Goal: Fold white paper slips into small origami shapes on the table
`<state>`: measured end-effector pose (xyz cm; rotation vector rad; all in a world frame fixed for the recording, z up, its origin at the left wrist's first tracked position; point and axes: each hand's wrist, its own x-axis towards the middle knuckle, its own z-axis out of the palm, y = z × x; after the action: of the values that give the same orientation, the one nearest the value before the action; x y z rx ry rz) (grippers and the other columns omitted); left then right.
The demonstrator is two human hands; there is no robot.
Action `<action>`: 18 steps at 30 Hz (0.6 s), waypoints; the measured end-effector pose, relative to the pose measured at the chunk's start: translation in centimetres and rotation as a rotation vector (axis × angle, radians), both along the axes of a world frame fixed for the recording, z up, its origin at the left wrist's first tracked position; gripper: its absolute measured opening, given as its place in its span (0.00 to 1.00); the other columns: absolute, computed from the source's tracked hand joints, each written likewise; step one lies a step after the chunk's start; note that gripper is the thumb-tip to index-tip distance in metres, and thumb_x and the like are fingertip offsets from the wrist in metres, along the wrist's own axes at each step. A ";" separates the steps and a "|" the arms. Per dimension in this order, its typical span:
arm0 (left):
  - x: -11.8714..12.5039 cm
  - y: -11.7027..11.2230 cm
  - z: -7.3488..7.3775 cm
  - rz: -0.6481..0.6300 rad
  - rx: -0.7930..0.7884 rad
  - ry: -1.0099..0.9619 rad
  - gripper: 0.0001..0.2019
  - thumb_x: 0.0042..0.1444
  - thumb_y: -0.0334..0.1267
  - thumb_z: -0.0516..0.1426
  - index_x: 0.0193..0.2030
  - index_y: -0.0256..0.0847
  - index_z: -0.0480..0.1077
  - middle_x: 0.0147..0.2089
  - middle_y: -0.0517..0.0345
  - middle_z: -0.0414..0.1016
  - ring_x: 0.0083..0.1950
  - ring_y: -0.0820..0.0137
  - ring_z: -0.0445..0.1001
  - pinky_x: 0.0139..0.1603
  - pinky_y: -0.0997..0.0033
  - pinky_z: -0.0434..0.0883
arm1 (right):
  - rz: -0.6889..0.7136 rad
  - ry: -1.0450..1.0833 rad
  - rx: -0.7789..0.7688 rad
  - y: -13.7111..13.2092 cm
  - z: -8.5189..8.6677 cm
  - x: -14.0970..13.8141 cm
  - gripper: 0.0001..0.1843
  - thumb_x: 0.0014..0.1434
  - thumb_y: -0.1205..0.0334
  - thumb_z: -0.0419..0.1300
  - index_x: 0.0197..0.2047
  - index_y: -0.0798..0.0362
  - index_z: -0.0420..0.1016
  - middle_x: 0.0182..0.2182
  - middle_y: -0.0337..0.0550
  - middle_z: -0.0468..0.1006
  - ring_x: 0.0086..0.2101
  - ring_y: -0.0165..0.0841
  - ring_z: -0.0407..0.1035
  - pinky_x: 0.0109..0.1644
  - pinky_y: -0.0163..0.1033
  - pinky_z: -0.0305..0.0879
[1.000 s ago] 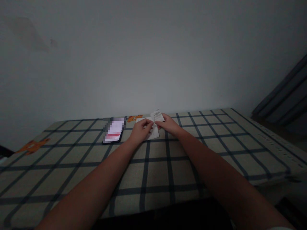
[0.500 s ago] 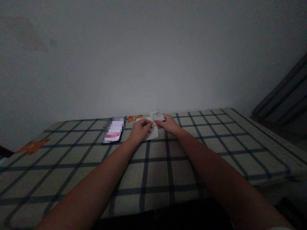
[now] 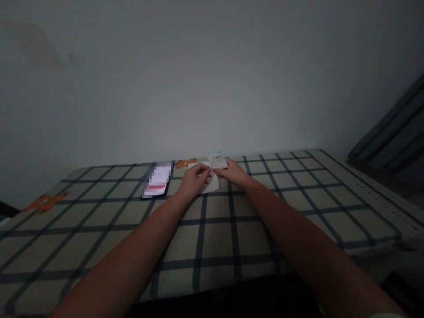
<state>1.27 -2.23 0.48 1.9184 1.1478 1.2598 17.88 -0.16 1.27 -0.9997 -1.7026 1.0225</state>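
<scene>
The slip (image 3: 219, 160), pinched by the right hand (image 3: 233, 172) just beside the left hand (image 3: 194, 178) — fingertips bunched, grip unclear — could crease or tear if both pull unevenly or snag the sheet (image 3: 213, 185) beneath the left.

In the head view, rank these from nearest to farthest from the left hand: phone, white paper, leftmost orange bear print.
1. White paper: right by the left hand, partly hidden behind its fingers.
2. Phone: left of the hand, on the checked cloth.
3. Leftmost orange bear print: well beyond the phone, toward the cloth's left edge.
</scene>
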 end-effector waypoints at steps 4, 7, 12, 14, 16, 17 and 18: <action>0.0 -0.1 0.1 0.001 0.009 0.007 0.13 0.51 0.48 0.53 0.33 0.39 0.69 0.30 0.56 0.71 0.30 0.71 0.71 0.28 0.73 0.69 | -0.035 -0.034 0.045 0.1 -0.1 0.1 0.10 0.47 0.63 0.59 0.33 0.58 0.71 0.28 0.42 0.74 0.25 0.26 0.66 0.28 0.31 0.61; 0.0 -0.1 0.1 0.005 -0.008 0.005 0.14 0.50 0.48 0.54 0.32 0.38 0.69 0.30 0.56 0.71 0.29 0.71 0.70 0.28 0.72 0.69 | -0.055 -0.050 0.072 0.0 0.1 0.1 0.10 0.47 0.62 0.58 0.33 0.58 0.70 0.27 0.41 0.73 0.25 0.26 0.65 0.27 0.30 0.60; -0.1 -0.1 0.1 0.025 -0.011 0.014 0.13 0.50 0.47 0.54 0.31 0.38 0.69 0.29 0.57 0.71 0.28 0.71 0.70 0.27 0.73 0.68 | -0.054 -0.052 0.086 -0.2 0.2 0.1 0.12 0.48 0.57 0.57 0.31 0.58 0.69 0.24 0.39 0.72 0.23 0.25 0.64 0.26 0.30 0.58; -0.2 -0.1 0.1 0.030 0.010 0.034 0.12 0.51 0.46 0.53 0.31 0.39 0.69 0.29 0.57 0.71 0.29 0.71 0.70 0.27 0.73 0.68 | -0.058 -0.069 0.097 -0.1 0.1 0.1 0.13 0.49 0.55 0.56 0.31 0.59 0.69 0.22 0.39 0.71 0.23 0.25 0.63 0.25 0.30 0.58; -0.2 -0.1 0.0 0.033 0.035 0.066 0.12 0.52 0.46 0.53 0.31 0.39 0.68 0.30 0.58 0.71 0.30 0.71 0.70 0.28 0.73 0.68 | -0.066 -0.097 0.125 0.0 0.0 0.1 0.13 0.50 0.55 0.55 0.31 0.58 0.69 0.22 0.39 0.71 0.22 0.26 0.63 0.25 0.30 0.57; -0.2 -0.1 0.0 0.038 0.045 0.081 0.11 0.52 0.45 0.52 0.31 0.39 0.68 0.30 0.58 0.71 0.30 0.71 0.70 0.28 0.73 0.68 | -0.071 -0.114 0.146 0.1 -0.1 0.1 0.13 0.50 0.56 0.55 0.31 0.58 0.70 0.22 0.39 0.71 0.22 0.26 0.63 0.25 0.30 0.57; -0.2 -0.2 0.0 0.042 0.053 0.095 0.11 0.52 0.45 0.52 0.31 0.39 0.68 0.29 0.58 0.71 0.29 0.71 0.69 0.29 0.73 0.67 | -0.078 -0.132 0.172 0.1 -0.2 0.1 0.12 0.51 0.56 0.55 0.31 0.58 0.70 0.22 0.39 0.71 0.23 0.26 0.63 0.26 0.30 0.57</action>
<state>1.10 -2.38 0.53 2.0219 1.2190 1.2441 17.93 -0.05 1.09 -1.0305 -1.8105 0.7600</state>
